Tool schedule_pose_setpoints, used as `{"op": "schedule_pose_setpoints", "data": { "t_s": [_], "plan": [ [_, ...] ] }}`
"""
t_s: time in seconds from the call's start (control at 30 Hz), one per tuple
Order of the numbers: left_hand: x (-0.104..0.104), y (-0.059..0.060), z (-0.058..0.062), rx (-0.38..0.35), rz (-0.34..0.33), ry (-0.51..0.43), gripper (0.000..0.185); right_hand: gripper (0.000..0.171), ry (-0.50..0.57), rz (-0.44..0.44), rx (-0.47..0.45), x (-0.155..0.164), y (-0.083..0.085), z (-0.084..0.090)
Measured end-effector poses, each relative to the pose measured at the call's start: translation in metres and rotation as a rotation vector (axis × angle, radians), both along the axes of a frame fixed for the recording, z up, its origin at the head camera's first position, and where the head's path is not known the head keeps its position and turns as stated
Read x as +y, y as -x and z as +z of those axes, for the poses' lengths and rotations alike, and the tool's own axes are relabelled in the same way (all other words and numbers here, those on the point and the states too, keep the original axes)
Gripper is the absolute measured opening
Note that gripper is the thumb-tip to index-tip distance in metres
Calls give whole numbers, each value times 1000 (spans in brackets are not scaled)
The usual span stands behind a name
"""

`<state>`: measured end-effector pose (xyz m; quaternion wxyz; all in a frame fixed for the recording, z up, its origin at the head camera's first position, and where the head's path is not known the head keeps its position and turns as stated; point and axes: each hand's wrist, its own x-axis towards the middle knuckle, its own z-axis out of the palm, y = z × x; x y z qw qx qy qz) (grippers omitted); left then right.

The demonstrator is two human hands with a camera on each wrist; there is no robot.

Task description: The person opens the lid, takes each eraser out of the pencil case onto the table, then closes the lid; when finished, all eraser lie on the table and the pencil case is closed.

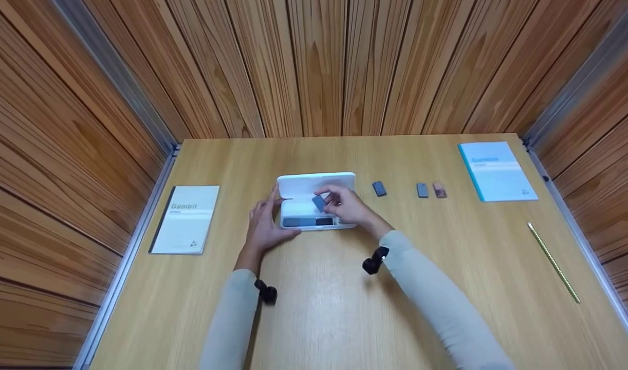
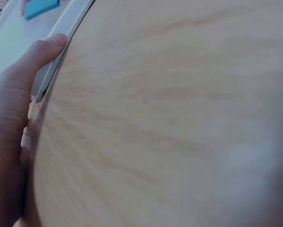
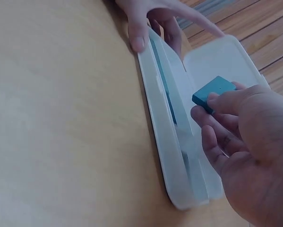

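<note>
A white pencil case (image 1: 301, 181) lies with its lid raised at the middle of the table. My left hand (image 1: 265, 227) holds its left end, the thumb along the front edge and the fingers at the back, as the right wrist view also shows. Between thumb and fingers my right hand (image 1: 351, 206) pinches a small blue eraser (image 3: 213, 92) above the case. Along the front of the case's inside sit a blue-grey strip (image 1: 298, 222) and a dark block (image 1: 324, 222).
Right of the case lie a blue-grey eraser (image 1: 379, 188), another one (image 1: 422, 190) and a brownish eraser (image 1: 439, 190). Notebooks lie at the left (image 1: 185, 221) and the far right (image 1: 501, 174). A gold pencil-like stick (image 1: 553, 262) rests near the table's right edge.
</note>
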<state>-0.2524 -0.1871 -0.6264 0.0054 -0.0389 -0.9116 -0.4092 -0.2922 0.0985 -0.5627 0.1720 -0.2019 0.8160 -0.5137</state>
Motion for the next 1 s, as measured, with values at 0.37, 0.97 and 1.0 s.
{"op": "schedule_pose_setpoints", "data": {
  "t_s": [0.37, 0.97, 1.0],
  "plan": [
    [1, 0, -1, 17, 3, 3, 141, 46, -10, -73, 2, 60, 9, 2],
    [0, -1, -1, 23, 1, -12, 139, 50, -84, -296, -19, 146, 23, 5],
    [0, -1, -2, 24, 1, -11, 139, 50, -81, -305, -20, 150, 23, 5]
  ]
}}
